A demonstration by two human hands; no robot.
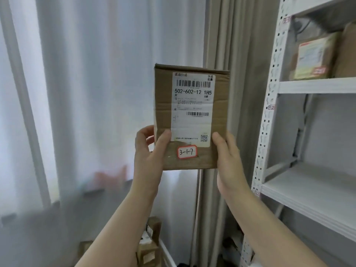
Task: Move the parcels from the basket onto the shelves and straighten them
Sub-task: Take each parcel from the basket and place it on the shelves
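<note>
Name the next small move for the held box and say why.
Probably swing the parcel right onto the bare shelf: the left hand and right hand grip it upright in front of the curtain, not yet over the boards.

This is a parcel sorting or pickup room: white perforated steel shelving (316, 85) with red-edged tags (271, 107) carries labelled cardboard parcels (313, 58), and more boxes (149, 253) stand low down beside curtains (215, 35).

A sheer white curtain (86, 93) hangs on the left, with a beige drape (240, 45) just beside it.
</note>
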